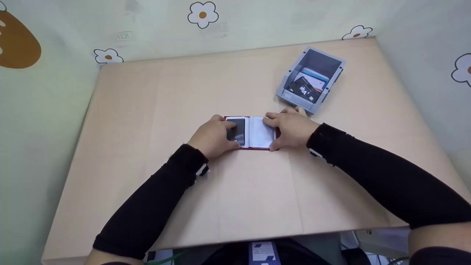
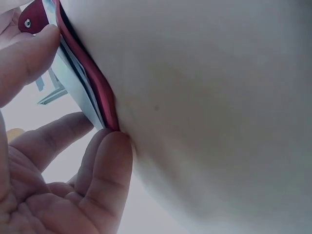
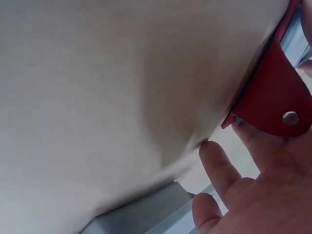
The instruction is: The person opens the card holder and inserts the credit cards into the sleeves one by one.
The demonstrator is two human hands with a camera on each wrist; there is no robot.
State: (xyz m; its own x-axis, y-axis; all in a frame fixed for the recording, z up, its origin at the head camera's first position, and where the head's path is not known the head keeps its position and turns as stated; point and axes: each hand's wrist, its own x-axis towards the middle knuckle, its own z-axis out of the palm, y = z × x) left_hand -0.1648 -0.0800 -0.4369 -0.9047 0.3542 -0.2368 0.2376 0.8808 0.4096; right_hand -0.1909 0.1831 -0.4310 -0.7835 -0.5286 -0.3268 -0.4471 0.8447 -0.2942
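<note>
A red card holder point(image 1: 262, 132) lies spread open on the table, its pale plastic sleeves facing up. A dark card point(image 1: 239, 134) shows in the left-hand sleeve. My left hand point(image 1: 212, 137) grips the holder's left side, thumb at the near edge and a finger over the dark card. In the left wrist view, fingertips sit right at the red cover point(image 2: 101, 92). My right hand point(image 1: 294, 129) holds the other side, thumb at the near corner and a finger on the sleeve. A red flap with a metal snap point(image 3: 291, 118) sticks out beneath that palm.
Just beyond my right hand stands a grey plastic bin point(image 1: 294, 100), set at an angle. Inside it are a black card with white lettering point(image 1: 304, 89) and white and blue cards point(image 1: 315, 75). Walls with flower prints border the table's back and sides.
</note>
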